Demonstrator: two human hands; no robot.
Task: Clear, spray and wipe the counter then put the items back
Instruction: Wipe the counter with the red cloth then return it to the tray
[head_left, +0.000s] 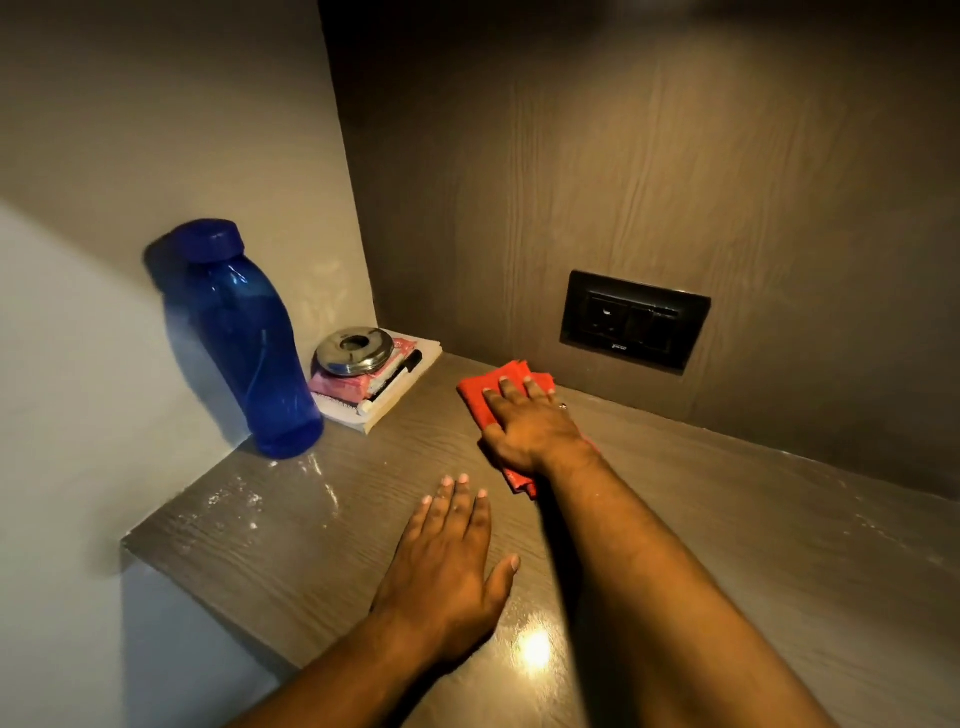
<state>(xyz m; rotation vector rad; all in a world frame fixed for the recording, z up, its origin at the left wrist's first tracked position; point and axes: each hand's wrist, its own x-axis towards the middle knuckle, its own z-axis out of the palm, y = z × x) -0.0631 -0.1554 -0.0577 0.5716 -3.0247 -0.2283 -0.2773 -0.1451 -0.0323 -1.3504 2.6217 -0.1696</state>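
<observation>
Right hand: the right hand (530, 423) lies palm down on the red cloth (480, 397), pressing it flat to the tabletop (727, 519), close to the back wall.
Right fingers: the fingers (506, 387) are stretched out straight and lying close together on top of the cloth, not curled around it; there's a ring on one of them.
Red cloth: folded and bunched, it shows past the fingertips toward the wall and peeks out again from under the wrist on the near side.
Left hand: the left hand (447, 551) rests flat on the bare wood, nearer the camera and left of the right forearm, holding nothing.
Left fingers: long fingers (460, 499) side by side, thumb swung out to the right.
Tabletop: grey wood grain, with a wet sheen and scattered pale specks at the left front, plus a bright glint of light near the front edge.
Blue bottle: a capped blue bottle (249, 343) stands against the left wall, near the corner.
Corner stack: a white notebook (387, 400) carries a pink packet (363, 379), a steel lid (353, 351) and a black-capped marker (392, 382).
Back wall: a black switch plate (634, 319) sits above and to the right of the cloth.
</observation>
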